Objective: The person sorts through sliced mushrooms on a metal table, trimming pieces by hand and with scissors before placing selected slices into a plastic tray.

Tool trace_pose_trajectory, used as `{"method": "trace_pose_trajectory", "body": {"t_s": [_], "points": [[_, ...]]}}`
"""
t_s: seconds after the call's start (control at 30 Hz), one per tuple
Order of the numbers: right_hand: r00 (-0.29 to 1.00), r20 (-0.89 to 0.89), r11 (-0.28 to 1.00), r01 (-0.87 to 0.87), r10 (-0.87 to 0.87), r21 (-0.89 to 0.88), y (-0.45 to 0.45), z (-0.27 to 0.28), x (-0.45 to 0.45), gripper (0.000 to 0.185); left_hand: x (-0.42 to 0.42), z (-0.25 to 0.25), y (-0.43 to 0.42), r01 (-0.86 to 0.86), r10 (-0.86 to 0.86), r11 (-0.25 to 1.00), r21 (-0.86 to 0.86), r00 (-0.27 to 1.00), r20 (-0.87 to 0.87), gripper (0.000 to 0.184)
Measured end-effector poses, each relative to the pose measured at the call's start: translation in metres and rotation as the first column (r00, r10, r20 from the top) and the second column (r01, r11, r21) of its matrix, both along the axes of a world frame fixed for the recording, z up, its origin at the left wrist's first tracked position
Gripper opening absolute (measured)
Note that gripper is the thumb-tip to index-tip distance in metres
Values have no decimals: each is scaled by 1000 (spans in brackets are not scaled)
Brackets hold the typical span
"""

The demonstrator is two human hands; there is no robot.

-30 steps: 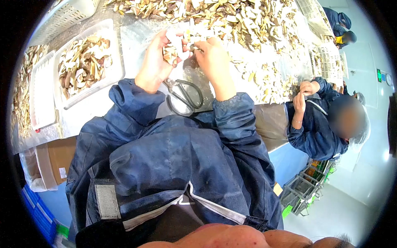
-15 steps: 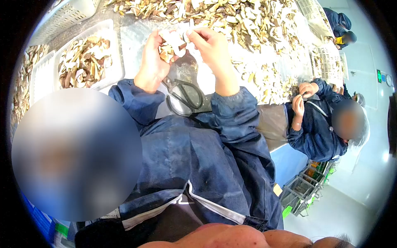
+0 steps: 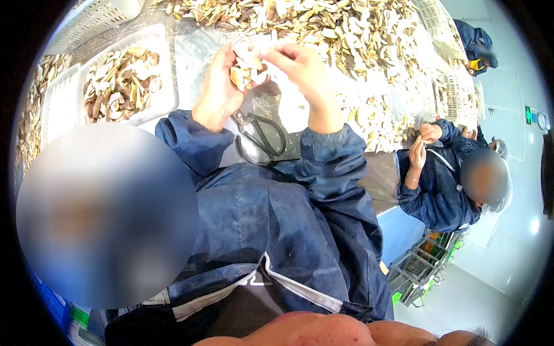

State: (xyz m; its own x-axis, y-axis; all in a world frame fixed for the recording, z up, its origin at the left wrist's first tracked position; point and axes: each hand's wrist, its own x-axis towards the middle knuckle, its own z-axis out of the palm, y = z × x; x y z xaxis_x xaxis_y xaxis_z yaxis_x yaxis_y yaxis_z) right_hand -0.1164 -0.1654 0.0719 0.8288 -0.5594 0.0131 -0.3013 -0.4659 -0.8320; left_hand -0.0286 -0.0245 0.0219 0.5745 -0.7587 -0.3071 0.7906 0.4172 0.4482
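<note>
Left hand (image 3: 216, 95) is cupped around a little bunch of mushroom-looking slices (image 3: 238, 79), and the right hand (image 3: 304, 68) is right up beside it, fingertips pinched in, tho glare hides whether they've actually got one. That handful looks loosely stacked, so a hard tug or slack fingers could spill bits onto the tabletop (image 3: 193, 49), maybe down by those dark-handled scissors (image 3: 264, 138)

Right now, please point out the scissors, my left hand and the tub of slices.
Scissors (image 3: 242, 119): head view, on the pivot.
Left hand (image 3: 221, 94): head view, on the palm.
Tub (image 3: 169, 75): head view, on the side nearest the hand.
</note>
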Motion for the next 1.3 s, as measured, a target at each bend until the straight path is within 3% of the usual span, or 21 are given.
{"method": "trace_pose_trajectory", "body": {"t_s": [0.07, 0.1, 0.13, 0.2, 0.3, 0.37, 0.4, 0.43, 0.5, 0.53, 0.57, 0.6, 0.63, 0.67, 0.7, 0.8, 0.83, 0.9, 0.97, 1.13, 1.3], "points": [[998, -25, 972, 42, -49, -233, -10, 1, 13, 32, 5, -12, -1, 47, -47, 996, -81, 999, -6, 50], [995, 57, 870, 102, -85, -482, -16, -8, 21, 30, 6, -12, -1, 48, -48, 995, -84, 999, 3, 49], [994, 43, 808, 108, -102, -579, -20, -19, 26, 29, 6, -12, -1, 49, -48, 995, -86, 999, 11, 48], [992, 36, 653, 106, -120, -750, -24, -35, 43, 25, 5, -20, -3, 75, -77, 994, -82, 997, -17, 44], [981, -87, 548, 22, -173, -836, -20, -47, 61, 30, 8, -14, 0, 51, -61, 991, -121, 995, -79, 35], [966, -209, 722, -34, -155, -691, -25, -48, 64, 31, 9, -22, 1, 69, -82, 982, -178, 994, -69, 36], [935, -314, 751, -85, -168, -655, -15, -29, 64, 33, 4, -3, 6, 20, -23, 996, -92, 999, -33, 33], [964, -253, 637, -145, -82, -757, -23, -38, 63, 35, 4, 3, 8, 24, -28, 997, -69, 998, -62, 30], [919, -367, 781, -120, -146, -612, -5, -8, 60, 31, 1, 0, 4, -13, 2, 996, -83, 992, -123, 26], [943, -290, 725, -84, -165, -683, -9, -14, 55, 31, 1, -6, 1, -45, 37, 995, -90, 995, -92, 25], [951, -255, 779, -26, -174, -626, -11, -9, 49, 27, -1, -9, -6, -35, 26, 992, -125, 997, -75, 26], [995, -52, 771, 34, -87, -636, -11, -14, 47, 25, 1, -5, -2, -20, 11, 986, -163, 998, -57, 28], [998, 51, 946, -14, 32, -324, -21, -15, 35, 20, -2, -4, -1, -54, 44, 983, -175, 997, -57, 30], [993, 121, 984, 4, 18, -176, -18, -15, 30, 17, -5, 4, 0, -74, 63, 978, -193, 996, -61, 33], [994, 111, 992, -9, 23, -126, -6, -6, 25, 18, -4, 4, -3, -57, 28, 984, -170, 985, -172, 36], [999, 17, 999, -49, 49, -10, 30, 18, 10, 20, -6, 5, -5, -95, 96, 995, 16, 986, -138, 36], [997, -25, 997, -66, 67, 26, 34, 20, 7, 21, -7, 5, -4, -64, 55, 997, -51, 987, -152, 35], [995, 96, 1000, -15, 14, 14, 33, 18, -1, 22, -6, 1, -1, -13, -20, 980, -197, 986, -167, 33], [979, 199, 998, 26, -36, 53, 34, 16, -7, 23, -6, -7, -5, 42, -77, 975, -220, 986, -149, 31], [985, 163, 990, 39, -61, 133, 27, 12, -17, 23, -18, 8, 9, 119, -168, 966, -228, 963, -211, 25], [939, 319, 946, 20, -130, 325, 44, 8, -12, 25, -26, 19, 29, 54, -102, 964, -260, 980, -173, 18]]}}
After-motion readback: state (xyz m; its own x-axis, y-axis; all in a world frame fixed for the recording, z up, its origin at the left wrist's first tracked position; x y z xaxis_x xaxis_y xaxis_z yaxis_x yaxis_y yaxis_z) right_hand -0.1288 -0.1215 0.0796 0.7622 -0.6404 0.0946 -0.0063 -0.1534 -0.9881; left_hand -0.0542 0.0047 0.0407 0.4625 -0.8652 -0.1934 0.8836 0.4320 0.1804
